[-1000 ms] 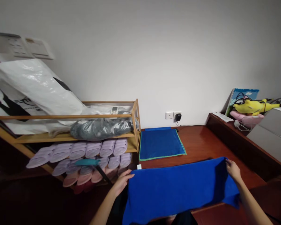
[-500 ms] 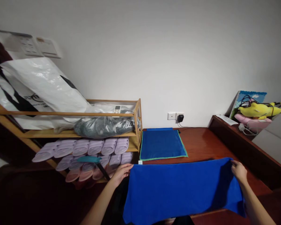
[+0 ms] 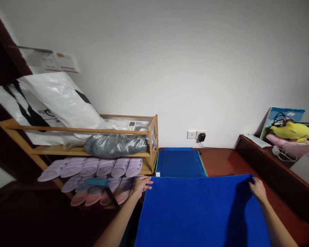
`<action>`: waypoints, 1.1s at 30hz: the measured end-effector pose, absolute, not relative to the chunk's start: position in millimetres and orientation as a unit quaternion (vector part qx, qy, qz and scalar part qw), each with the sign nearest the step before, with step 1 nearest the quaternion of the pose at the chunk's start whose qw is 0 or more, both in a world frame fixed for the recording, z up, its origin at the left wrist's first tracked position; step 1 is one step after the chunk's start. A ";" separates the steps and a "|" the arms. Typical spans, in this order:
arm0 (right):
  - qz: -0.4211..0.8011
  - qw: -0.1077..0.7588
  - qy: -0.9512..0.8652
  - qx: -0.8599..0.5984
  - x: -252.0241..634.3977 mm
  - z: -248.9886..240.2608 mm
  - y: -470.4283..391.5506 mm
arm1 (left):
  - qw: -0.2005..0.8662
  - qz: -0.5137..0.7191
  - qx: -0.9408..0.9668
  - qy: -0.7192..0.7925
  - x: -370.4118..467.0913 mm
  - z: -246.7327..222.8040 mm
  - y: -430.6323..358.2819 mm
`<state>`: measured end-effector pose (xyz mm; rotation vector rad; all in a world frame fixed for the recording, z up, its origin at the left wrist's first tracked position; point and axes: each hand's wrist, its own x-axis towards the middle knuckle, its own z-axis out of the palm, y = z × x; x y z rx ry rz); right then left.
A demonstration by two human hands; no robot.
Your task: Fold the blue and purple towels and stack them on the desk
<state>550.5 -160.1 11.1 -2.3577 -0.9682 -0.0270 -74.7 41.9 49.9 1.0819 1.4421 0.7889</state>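
Observation:
A bright blue cloth (image 3: 193, 209) hangs stretched between my two hands, its far edge nearly straight. My left hand (image 3: 142, 185) pinches the far left corner, close to a small white label (image 3: 158, 174). At the far right corner, my right hand (image 3: 258, 188) is closed on the edge, and a dark arm shadow falls on the cloth beside it. Beyond that edge, a folded blue cloth (image 3: 180, 163) with green trim lies flat on the red-brown wooden surface (image 3: 218, 161). The near part of the held cloth runs out of view at the bottom.
Left stands a wooden rack (image 3: 154, 144) with lilac slippers (image 3: 105, 167), a white plastic bag (image 3: 59, 92) and a remote (image 3: 131, 126). A black plug (image 3: 201, 137) sits in the wall socket. On the right ledge (image 3: 249, 147) lies a yellow plush toy (image 3: 293, 130).
The held cloth has spread out and now reaches past the bottom of the view. Its far edge covers more of the folded cloth. The view has tilted up slightly.

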 end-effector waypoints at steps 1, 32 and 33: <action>-0.007 0.295 -0.366 -0.882 551.0 11.9 -154.9 | 0.544 0.333 0.462 0.616 -72.8 51.0 45.6; -0.010 0.221 -0.366 -0.904 498.9 -82.6 -314.8 | 0.063 0.165 0.837 0.518 -60.7 -48.7 -140.2; -0.010 0.219 -0.369 -0.903 496.3 -78.9 -319.8 | 0.075 0.170 0.827 0.530 -63.2 -50.9 -143.0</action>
